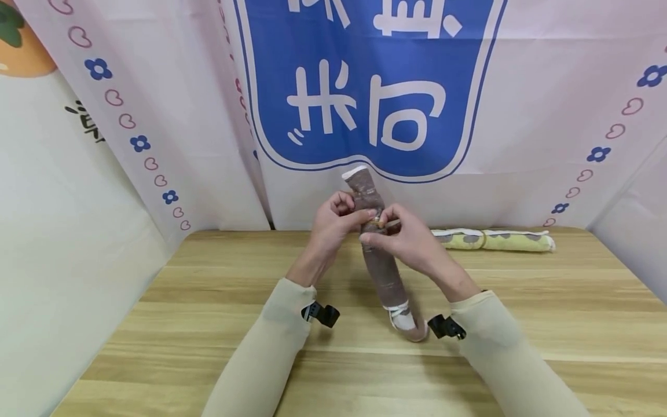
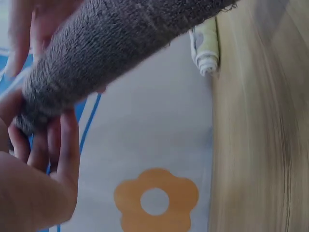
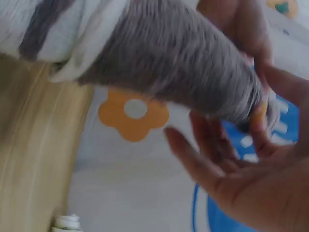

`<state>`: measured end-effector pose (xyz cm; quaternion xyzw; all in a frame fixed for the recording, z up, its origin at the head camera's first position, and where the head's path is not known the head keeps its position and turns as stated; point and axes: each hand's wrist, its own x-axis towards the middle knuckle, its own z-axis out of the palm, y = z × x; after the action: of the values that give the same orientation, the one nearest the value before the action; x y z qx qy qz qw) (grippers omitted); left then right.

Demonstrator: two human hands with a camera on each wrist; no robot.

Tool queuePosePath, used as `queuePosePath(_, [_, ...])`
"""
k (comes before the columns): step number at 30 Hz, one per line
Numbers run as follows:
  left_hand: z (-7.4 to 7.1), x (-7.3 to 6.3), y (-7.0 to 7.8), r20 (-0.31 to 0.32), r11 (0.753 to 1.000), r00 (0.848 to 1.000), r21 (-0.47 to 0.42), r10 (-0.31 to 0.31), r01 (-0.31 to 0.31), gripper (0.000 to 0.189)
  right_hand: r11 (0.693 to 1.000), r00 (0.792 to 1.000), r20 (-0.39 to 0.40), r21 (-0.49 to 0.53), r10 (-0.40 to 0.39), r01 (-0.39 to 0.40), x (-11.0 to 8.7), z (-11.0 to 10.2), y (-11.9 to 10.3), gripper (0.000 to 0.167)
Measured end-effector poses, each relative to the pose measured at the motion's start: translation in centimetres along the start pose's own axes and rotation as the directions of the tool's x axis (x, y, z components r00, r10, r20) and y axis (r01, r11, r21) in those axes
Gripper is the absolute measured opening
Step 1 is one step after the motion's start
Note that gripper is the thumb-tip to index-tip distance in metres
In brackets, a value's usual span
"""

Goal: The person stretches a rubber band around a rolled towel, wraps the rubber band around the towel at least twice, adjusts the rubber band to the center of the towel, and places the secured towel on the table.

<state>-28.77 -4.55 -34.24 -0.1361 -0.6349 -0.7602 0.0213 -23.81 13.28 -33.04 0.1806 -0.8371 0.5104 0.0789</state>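
Observation:
A grey-brown rolled towel with white ends is held up at a tilt above the table. My left hand grips it around its upper part, thumb across the front. A thin yellowish rubber band circles the roll between the hands, pinching it in there. My right hand pinches the band with fingers and thumb against the towel. In the right wrist view the band shows at those fingertips. At the towel's lower end, a white striped part and a loose flap hang out.
A second rolled towel, yellow-green with grey spots and a band around its middle, lies at the back of the wooden table. Behind the table hangs a printed cloth with a blue sign and orange flowers.

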Motion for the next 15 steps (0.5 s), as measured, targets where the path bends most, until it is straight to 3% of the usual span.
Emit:
queuePosePath(2, [0.3, -0.2, 0.2, -0.05, 1.0, 0.999, 0.026, 0.011, -0.009, 0.032, 0.986, 0.996, -0.04, -0.148, -0.082, 0.076, -0.3, 0.8, -0.4, 0.028])
queuePosePath(5, [0.7, -0.3, 0.4, -0.118, 0.999, 0.993, 0.046, 0.024, -0.019, 0.032, 0.905, 0.966, -0.07, -0.371, -0.251, 0.208, -0.6, 1.8, -0.7, 0.017])
queuePosePath(6, [0.8, -0.3, 0.4, -0.129, 0.999, 0.991, 0.048, 0.026, -0.02, 0.032, 0.877, 0.954, -0.076, -0.421, -0.289, 0.232, -0.7, 2.0, -0.8, 0.016])
queuePosePath(8, [0.8, -0.3, 0.4, -0.125, 0.999, 0.992, 0.047, 0.028, -0.022, 0.031, 0.862, 0.945, -0.078, -0.439, -0.317, 0.253, -0.8, 2.0, -0.8, 0.016])
queuePosePath(10, [0.6, -0.2, 0.3, -0.089, 0.999, 0.996, 0.025, 0.032, -0.03, 0.028, 0.904, 0.956, -0.084, -0.358, -0.28, 0.234, -0.7, 1.5, -0.8, 0.017])
queuePosePath(13, [0.2, 0.0, 0.2, 0.009, 1.0, 1.0, -0.016, 0.022, -0.022, 0.02, 0.987, 0.988, -0.073, -0.098, -0.137, 0.13, -0.4, 0.3, -0.6, 0.017])
queuePosePath(15, [-0.1, 0.1, 0.0, 0.056, 0.999, 0.998, -0.049, 0.005, -0.002, 0.018, 0.997, 0.999, -0.031, 0.07, -0.035, 0.037, -0.2, -0.4, -0.4, 0.015])
